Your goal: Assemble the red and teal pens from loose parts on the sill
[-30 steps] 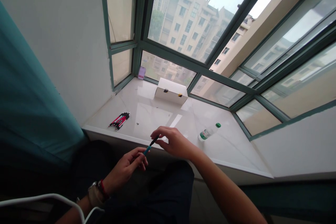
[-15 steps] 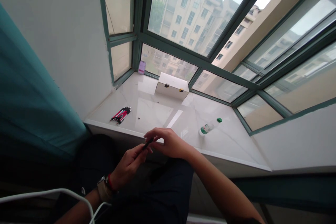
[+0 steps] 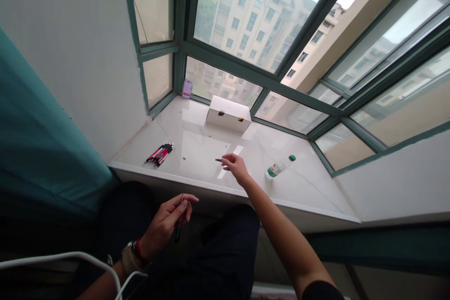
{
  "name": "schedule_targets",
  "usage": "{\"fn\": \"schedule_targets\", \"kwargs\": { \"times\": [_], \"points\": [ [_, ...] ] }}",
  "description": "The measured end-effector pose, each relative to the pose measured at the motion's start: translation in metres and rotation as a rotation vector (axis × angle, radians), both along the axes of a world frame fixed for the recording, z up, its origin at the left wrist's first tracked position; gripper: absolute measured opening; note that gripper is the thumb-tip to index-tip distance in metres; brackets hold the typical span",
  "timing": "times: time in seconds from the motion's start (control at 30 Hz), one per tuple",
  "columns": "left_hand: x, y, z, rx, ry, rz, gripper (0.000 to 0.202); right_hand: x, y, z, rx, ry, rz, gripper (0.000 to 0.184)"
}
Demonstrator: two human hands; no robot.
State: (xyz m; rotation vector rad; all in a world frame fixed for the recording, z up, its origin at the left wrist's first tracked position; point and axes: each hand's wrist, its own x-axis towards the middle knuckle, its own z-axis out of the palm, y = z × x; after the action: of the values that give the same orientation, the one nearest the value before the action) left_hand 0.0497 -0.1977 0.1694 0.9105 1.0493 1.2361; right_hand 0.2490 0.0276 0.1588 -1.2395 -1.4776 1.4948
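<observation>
Nearest, a white cable [image 3: 70,256] loops across the lower left, close to the left forearm, which bears a watch [image 3: 127,249]. The left hand [image 3: 168,215] hangs short of the sill's front edge, thumb against forefinger in a narrow pinch. A dark teal pen barrel [image 3: 177,233] juts out below its fingers, and a thin tip [image 3: 182,198] shows above the thumb; whether the two are one piece is hard to tell. A steady, light hold, with the barrel kept upright, would probably guard against anything loose slipping out.

Farther on, the right hand [image 3: 236,168] reaches over the sill [image 3: 197,171], thumb and fingertips nearly together around a small dark part [image 3: 218,160]. Whether that part touches the surface cannot be told. Such a small piece seems best handled low, with the fingers parted gently, so it neither rolls nor flicks away.

To the left lies a pile of pens [image 3: 159,154], with a small dark bit [image 3: 184,158] between it and the right hand; keeping small pieces apart from the pile would make them easier to find. A bottle [image 3: 279,167] stands to the right, near the forearm, so the elbow should swing with care. Beyond, a white box [image 3: 228,115] sits by the window.
</observation>
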Motion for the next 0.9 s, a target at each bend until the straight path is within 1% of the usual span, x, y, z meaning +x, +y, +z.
{"fn": "schedule_targets", "kwargs": {
  "times": [0.07,0.1,0.17,0.23,0.3,0.4,0.5,0.57,0.67,0.8,0.9],
  "points": [
    [-0.002,-0.002,-0.003,-0.015,-0.005,0.012,0.040,0.014,0.024,-0.030,-0.239,0.095,-0.235,0.018],
    [-0.004,-0.004,-0.004,-0.023,-0.010,0.020,0.040,0.020,0.034,-0.042,-0.266,0.086,-0.290,0.013],
    [-0.008,-0.006,-0.008,-0.046,-0.022,0.041,0.044,0.029,0.050,-0.064,-0.278,0.053,-0.357,0.010],
    [-0.012,-0.008,-0.014,-0.074,-0.031,0.056,0.049,0.033,0.062,-0.081,-0.257,-0.017,-0.397,0.009],
    [-0.015,-0.007,-0.021,-0.103,-0.039,0.062,0.051,0.033,0.073,-0.097,-0.234,-0.119,-0.427,0.007],
    [-0.019,-0.003,-0.030,-0.144,-0.055,0.049,0.048,0.027,0.095,-0.115,-0.184,-0.324,-0.431,0.008],
    [-0.023,0.003,-0.033,-0.192,-0.070,0.044,0.044,0.018,0.123,-0.124,-0.115,-0.541,-0.382,0.009],
    [-0.027,0.007,-0.033,-0.217,-0.082,0.047,0.042,0.012,0.145,-0.125,-0.088,-0.677,-0.346,0.007],
    [-0.035,0.014,-0.035,-0.229,-0.109,0.050,0.040,0.003,0.178,-0.123,-0.092,-0.844,-0.302,0.009],
    [-0.042,0.023,-0.040,-0.248,-0.114,0.064,0.038,-0.010,0.211,-0.118,-0.104,-0.964,-0.263,0.020],
    [-0.043,0.029,-0.041,-0.257,-0.105,0.076,0.040,-0.019,0.220,-0.114,-0.078,-1.006,-0.259,0.025]
  ]
}}
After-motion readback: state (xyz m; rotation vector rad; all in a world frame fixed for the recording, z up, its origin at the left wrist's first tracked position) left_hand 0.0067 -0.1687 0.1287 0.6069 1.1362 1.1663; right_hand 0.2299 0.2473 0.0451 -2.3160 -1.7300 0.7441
